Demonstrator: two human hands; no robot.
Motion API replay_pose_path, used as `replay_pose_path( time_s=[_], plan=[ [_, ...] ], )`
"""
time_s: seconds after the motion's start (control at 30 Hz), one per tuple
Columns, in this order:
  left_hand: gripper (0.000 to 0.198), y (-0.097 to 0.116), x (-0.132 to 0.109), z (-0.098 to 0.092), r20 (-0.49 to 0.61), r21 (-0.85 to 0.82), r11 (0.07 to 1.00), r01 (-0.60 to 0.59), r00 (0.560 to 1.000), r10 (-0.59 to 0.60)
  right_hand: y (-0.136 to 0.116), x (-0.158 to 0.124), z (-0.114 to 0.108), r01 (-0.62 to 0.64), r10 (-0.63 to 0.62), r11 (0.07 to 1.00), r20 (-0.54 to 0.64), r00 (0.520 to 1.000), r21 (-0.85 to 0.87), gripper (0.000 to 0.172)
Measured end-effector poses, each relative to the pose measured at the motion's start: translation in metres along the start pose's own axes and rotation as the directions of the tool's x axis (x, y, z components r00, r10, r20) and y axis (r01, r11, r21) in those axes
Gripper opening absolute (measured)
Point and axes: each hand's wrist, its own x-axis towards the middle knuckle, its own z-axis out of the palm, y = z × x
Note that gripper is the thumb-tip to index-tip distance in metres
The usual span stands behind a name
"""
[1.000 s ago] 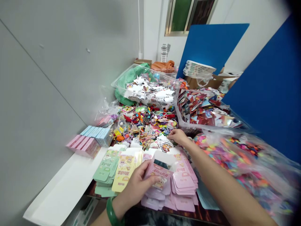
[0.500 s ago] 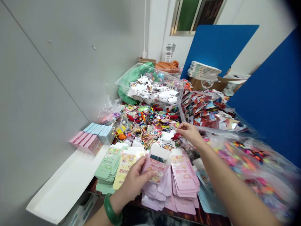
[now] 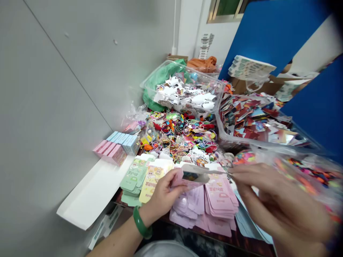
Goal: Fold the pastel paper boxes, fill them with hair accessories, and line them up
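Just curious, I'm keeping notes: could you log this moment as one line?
left hand: holds pink box | right hand: at its flap | beside: pink box stack

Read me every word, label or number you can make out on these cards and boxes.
Held pink carton: print too blurred to read.
Pink cards: title too blurred to read.
Yellow card: title too blurred to read.
Green cards: title too blurred to read.
Blue boxes: too small to read.
Sticker: too small to read.
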Motion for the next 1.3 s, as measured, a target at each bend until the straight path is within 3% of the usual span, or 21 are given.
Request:
replay_pose_path(
  time_s=[0.13, 0.37, 0.5, 0.7, 0.8, 0.9, 0.97, 1.03, 1.07, 1.1, 1.13, 1.17, 1.23, 1.3],
  plan=[
    [0.025, 0.002, 0.001, 0.002, 0.006, 0.023, 1.000, -0.005, 1.000, 0.005, 0.004, -0.003, 0.009, 0.212, -0.204, 0.973, 0.094, 0.974, -0.087, 0.022],
    [0.032, 0.008, 0.002, 0.001, 0.023, 0.043, 0.998, -0.037, 0.999, 0.036, 0.002, 0.004, 0.016, 0.253, -0.247, 0.965, 0.080, 0.966, -0.075, 0.020],
    [0.035, 0.008, 0.001, 0.000, 0.042, 0.055, 0.998, 0.000, 0.999, -0.003, 0.000, 0.006, 0.015, 0.283, -0.275, 0.952, 0.085, 0.958, -0.115, 0.023],
    [0.035, 0.011, 0.001, 0.001, 0.055, -0.004, 1.000, 0.004, 0.998, -0.004, 0.003, 0.004, 0.039, 0.113, -0.111, 0.993, 0.132, 0.985, -0.011, 0.024],
    [0.037, 0.014, 0.002, 0.004, 0.061, -0.099, 0.993, 0.068, 0.996, -0.062, 0.005, 0.004, 0.048, 0.055, -0.050, 0.998, 0.119, 0.992, -0.035, 0.020],
    [0.039, 0.016, 0.002, 0.004, 0.083, -0.232, 0.952, 0.199, 0.979, -0.185, 0.016, 0.004, 0.033, -0.007, 0.010, 0.992, 0.022, 1.000, -0.127, 0.015],
    [0.042, 0.017, 0.001, 0.001, 0.091, -0.313, 0.908, 0.279, 0.960, -0.264, 0.037, 0.001, 0.007, -0.140, 0.125, 0.956, -0.075, 0.989, -0.257, 0.011],
    [0.046, 0.017, 0.000, -0.003, 0.065, -0.348, 0.879, 0.326, 0.944, -0.324, 0.071, -0.008, -0.030, -0.382, 0.332, 0.822, -0.190, 0.924, -0.422, 0.012],
    [0.047, 0.017, 0.000, -0.005, 0.045, -0.344, 0.876, 0.339, 0.937, -0.345, 0.092, -0.015, -0.050, -0.529, 0.471, 0.693, -0.248, 0.847, -0.491, 0.011],
    [0.049, 0.017, 0.000, -0.007, 0.034, -0.331, 0.875, 0.354, 0.931, -0.364, 0.113, -0.024, -0.070, -0.659, 0.638, 0.530, -0.261, 0.724, -0.533, 0.011],
    [0.050, 0.017, 0.000, -0.008, 0.028, -0.314, 0.874, 0.371, 0.924, -0.382, 0.134, -0.033, -0.088, -0.741, 0.800, 0.385, -0.200, 0.565, -0.551, 0.013],
    [0.051, 0.016, 0.001, -0.009, 0.027, -0.299, 0.872, 0.388, 0.917, -0.399, 0.152, -0.043, -0.102, -0.762, 0.853, 0.338, -0.163, 0.496, -0.553, 0.015],
    [0.054, 0.016, 0.003, -0.007, 0.027, -0.277, 0.867, 0.415, 0.905, -0.425, 0.182, -0.061, -0.118, -0.787, 0.900, 0.308, -0.104, 0.423, -0.534, 0.020],
    [0.057, 0.016, 0.005, -0.003, 0.034, -0.266, 0.864, 0.427, 0.900, -0.434, 0.200, -0.074, -0.116, -0.810, 0.920, 0.315, -0.051, 0.389, -0.495, 0.017]
  ],
)
